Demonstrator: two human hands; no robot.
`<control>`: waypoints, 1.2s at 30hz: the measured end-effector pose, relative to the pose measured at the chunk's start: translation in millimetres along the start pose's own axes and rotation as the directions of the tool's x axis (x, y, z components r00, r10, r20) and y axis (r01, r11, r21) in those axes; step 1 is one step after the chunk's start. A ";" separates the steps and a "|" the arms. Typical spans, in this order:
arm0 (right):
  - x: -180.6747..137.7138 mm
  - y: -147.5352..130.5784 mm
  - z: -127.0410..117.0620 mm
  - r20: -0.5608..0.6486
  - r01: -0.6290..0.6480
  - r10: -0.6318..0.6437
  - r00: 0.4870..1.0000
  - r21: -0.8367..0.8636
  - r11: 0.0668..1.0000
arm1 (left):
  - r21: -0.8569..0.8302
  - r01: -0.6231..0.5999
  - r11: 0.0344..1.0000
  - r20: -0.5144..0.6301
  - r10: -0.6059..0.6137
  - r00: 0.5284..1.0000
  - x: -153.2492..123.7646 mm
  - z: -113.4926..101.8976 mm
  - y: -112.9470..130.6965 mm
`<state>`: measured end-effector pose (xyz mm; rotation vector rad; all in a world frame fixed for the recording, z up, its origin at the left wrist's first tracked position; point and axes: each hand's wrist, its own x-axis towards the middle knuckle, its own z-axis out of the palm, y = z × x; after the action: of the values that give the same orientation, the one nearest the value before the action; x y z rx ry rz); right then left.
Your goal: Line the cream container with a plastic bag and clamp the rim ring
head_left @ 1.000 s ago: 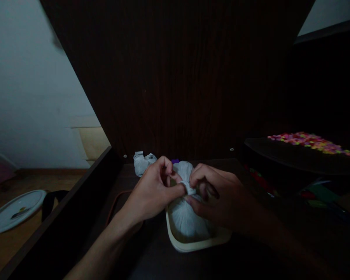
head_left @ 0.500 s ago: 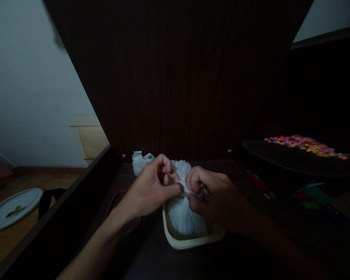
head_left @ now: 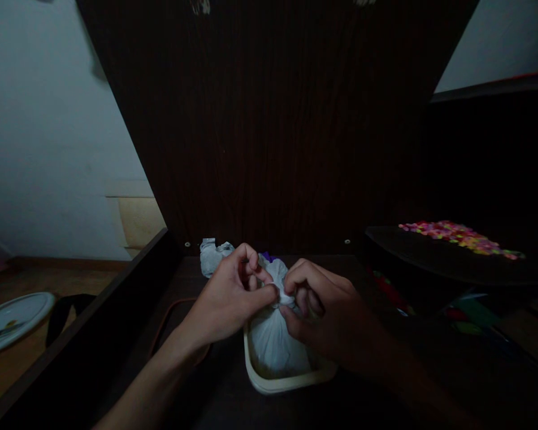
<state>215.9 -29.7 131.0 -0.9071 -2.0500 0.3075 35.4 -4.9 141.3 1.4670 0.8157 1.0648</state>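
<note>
A white plastic bag sits inside a cream-coloured container with rounded corners. Its neck is gathered and twisted into what looks like a knot. My left hand pinches the knot from the left between thumb and fingers. From the right, my right hand grips the same knot with thumb and bent forefinger. The bag's gathered top stands up just behind the fingertips. The container's right side is partly hidden by my right hand.
A crumpled pale bag lies behind my left hand. A brown-rimmed object lies left of the container. A dark upright panel rises behind. Colourful beads rest on a dark shelf at right. A white lid is at far left.
The knot at the bag's neck looks tighter and more compact, with both hands still on it. The whole view has shifted slightly.
</note>
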 end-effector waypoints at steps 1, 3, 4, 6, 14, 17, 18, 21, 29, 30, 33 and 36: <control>-0.6 -1.8 1.1 -0.008 0.012 -0.012 1.000 -0.049 0.999 | -0.005 -0.002 1.000 -0.007 0.002 1.000 -1.2 1.2 0.3; -1.4 -3.9 3.0 -0.007 0.012 -0.013 1.000 -0.094 0.995 | -0.017 -0.007 1.000 -0.007 0.007 1.000 -3.1 2.9 1.3; -1.8 -4.0 3.5 -0.002 0.006 -0.006 1.000 -0.094 0.996 | -0.022 -0.008 1.000 0.000 0.008 1.000 -3.8 3.4 2.0; -2.4 -2.9 3.2 0.015 -0.014 0.015 1.000 -0.063 0.998 | -0.030 -0.012 0.999 0.008 0.013 1.000 -4.5 3.0 3.3; 4.8 7.2 -13.4 0.146 -0.117 0.071 0.987 0.337 0.934 | -0.031 -0.004 1.000 0.111 0.007 0.994 7.2 -13.3 -0.4; 5.1 4.7 -13.6 0.119 -0.125 0.095 0.988 0.281 0.951 | -0.027 0.001 1.000 0.094 0.002 0.996 8.8 -12.9 -0.8; 3.7 2.5 -11.6 0.094 -0.105 0.088 0.992 0.201 0.974 | -0.016 -0.005 1.000 0.075 0.006 0.997 7.7 -11.1 0.0; -2.8 -5.2 -1.6 0.016 -0.022 0.024 1.000 -0.079 0.997 | 0.020 -0.039 0.999 0.010 0.039 0.999 1.0 -3.7 4.1; -7.4 -9.4 -6.6 0.134 -0.085 0.088 0.987 -0.022 0.996 | 0.150 -0.065 0.987 0.089 0.052 0.995 -2.2 -8.4 7.3; -7.1 -8.1 -11.3 0.176 -0.127 0.116 0.978 0.051 0.991 | 0.158 -0.068 0.985 0.122 0.049 0.991 -0.9 -10.9 7.9; -6.0 -1.5 -22.6 0.284 -0.255 0.182 0.941 0.245 0.936 | 0.158 -0.077 0.984 0.185 0.047 0.982 2.3 -17.2 10.1; -5.2 4.0 -24.2 0.312 -0.305 0.188 0.931 0.387 0.870 | 0.138 -0.069 0.988 0.186 0.042 0.982 3.7 -19.8 10.9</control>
<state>238.9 -33.1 140.5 -0.8833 -1.9780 1.0340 17.6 3.9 152.7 1.6914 0.7365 0.9115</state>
